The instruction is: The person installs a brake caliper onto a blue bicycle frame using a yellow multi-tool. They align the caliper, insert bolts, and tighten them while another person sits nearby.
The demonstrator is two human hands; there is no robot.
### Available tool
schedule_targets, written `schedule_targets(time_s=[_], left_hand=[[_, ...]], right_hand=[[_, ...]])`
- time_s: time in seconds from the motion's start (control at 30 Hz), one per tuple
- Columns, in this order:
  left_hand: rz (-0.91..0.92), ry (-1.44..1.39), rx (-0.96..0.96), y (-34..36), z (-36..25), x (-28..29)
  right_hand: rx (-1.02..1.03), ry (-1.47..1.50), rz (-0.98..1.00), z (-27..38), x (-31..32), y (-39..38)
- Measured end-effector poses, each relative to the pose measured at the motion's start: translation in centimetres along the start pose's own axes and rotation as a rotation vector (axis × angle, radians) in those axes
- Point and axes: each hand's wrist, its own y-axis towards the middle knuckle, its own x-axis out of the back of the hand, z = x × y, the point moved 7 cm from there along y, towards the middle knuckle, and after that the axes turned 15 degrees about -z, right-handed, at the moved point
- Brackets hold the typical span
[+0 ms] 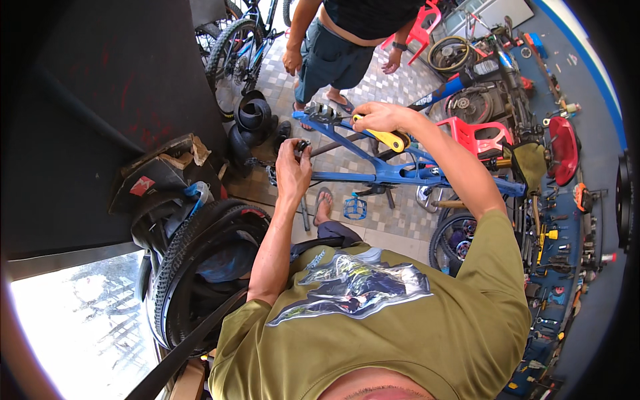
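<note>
- The right hand (383, 119) has its fingers curled round the far-left end of a yellow lever-shaped piece (387, 137), whose round end points to the near right; it is over the blue bicycle frame (350, 177).
- The left hand (293, 168) pinches a small black part (303, 145) between thumb and fingers, just left of the frame; what the part is cannot be told.
- The frame lies across the middle of the scene, above a floor (400, 223) of small square tiles in mixed greys and browns.
- A dark panel (87, 120) stands on the left, with a bright opening (73, 327) at the near left.
- Along the right, many hand tools sit against a blue surface (564, 230), too crowded to count.
- One co-worker (337, 57) in dark shorts and sandals stands at the far side, both hands hanging free.
- Counted: one frame, one yellow piece, one blue pedal (355, 208) near the frame, and two red plastic seats, one far right (424, 30) and one closer (475, 138).
- One torn cardboard box (160, 175) is on the left; beside it, overlapping black tyres (175, 260) defy an exact count.
</note>
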Motion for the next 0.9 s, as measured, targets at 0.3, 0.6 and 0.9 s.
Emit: schedule_targets(time_s=[0.3,0.6,0.9], left_hand=[[0.023,0.002,0.026,-0.3,-1.1,0.2],[-0.023,0.1,-0.075,-0.8,-1.7,-0.1],[-0.014,0.136,-0.099,-0.7,-2.0,-0.4]], right_hand=[[-0.364,0.405,0.232,-0.5,-0.1,1.4],[-0.548,0.648,0.283,-1.5,-2.2,0.9],[-0.515,0.543,0.174,1.0,-2.0,1.9]])
